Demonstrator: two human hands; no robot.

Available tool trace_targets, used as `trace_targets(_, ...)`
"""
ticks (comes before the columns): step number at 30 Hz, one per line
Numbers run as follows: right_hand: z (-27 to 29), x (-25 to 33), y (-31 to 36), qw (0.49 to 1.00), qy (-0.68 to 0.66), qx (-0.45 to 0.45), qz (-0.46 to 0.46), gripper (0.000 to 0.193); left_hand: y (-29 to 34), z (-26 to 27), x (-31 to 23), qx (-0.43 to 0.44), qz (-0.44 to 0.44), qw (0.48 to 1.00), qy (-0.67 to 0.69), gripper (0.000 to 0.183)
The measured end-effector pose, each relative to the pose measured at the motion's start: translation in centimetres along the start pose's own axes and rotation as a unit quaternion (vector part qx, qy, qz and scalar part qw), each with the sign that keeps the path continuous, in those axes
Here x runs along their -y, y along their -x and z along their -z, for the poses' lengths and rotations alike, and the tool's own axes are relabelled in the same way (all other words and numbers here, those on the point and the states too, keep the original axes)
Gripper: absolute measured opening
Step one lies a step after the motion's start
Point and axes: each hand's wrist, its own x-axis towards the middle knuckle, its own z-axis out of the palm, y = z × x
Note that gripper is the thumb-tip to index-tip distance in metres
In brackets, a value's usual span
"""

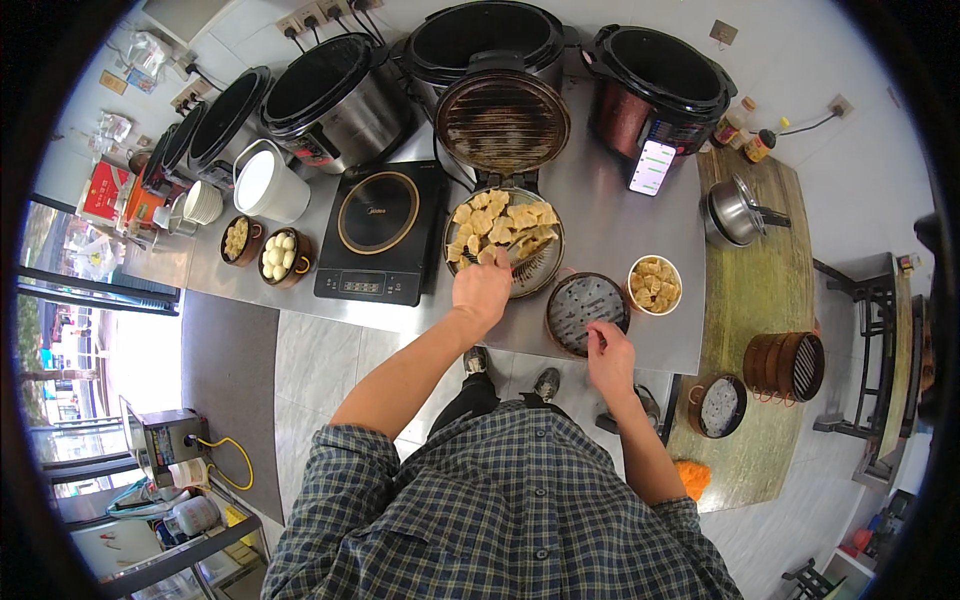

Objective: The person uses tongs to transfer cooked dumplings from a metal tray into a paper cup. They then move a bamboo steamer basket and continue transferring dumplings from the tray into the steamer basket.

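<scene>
My left hand (482, 292) reaches to the near side of an opened electric griddle (532, 278). Its fingers are closed at the edge of a heap of tan, wrinkled, dumpling-like pieces (490, 217) on the ridged lower plate; the fingertips hide whatever is between them. The ridged, browned upper plate (503, 120) stands raised behind. My right hand (610, 358) is over the near right rim of a round steamer basket (580, 312) lined with a perforated grey sheet. Its thumb and fingers are pinched together, and what they hold, if anything, cannot be made out.
A white tub (655, 285) of similar tan pieces stands right of the basket. Left of the griddle lies a black induction cooker (380, 232), then small baskets of white buns (284, 257). Electric cookers (340, 95) line the back; a lit phone (652, 167) leans on one.
</scene>
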Motion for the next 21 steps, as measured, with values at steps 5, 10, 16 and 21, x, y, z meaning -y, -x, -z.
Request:
trace_targets(5, 1.0, -0.5, 0.4, 1.0, 0.013, -0.002, -0.007, 0.01, -1.2, 0.4, 0.1, 0.023, 0.022, 0.999, 0.004, 0.042)
trace_targets(10, 1.6, -1.1, 0.9, 1.0, -0.01, -0.008, -0.018, 0.01, 1.8, 0.6, 0.5, -0.009, 0.002, 1.0, 0.021, 0.05)
trace_targets(16, 1.8, -2.1, 1.3, 0.999, 0.047, 0.022, 0.016, 0.01, 2.1, -0.3, 1.4, -0.046, 0.003, 0.999, 0.002, 0.054)
trace_targets(21, 2.1, -2.8, 1.5, 0.993, 0.09, 0.045, 0.067, 0.012, 2.9, -0.2, 1.7, -0.038, 0.009, 0.999, 0.005, 0.053)
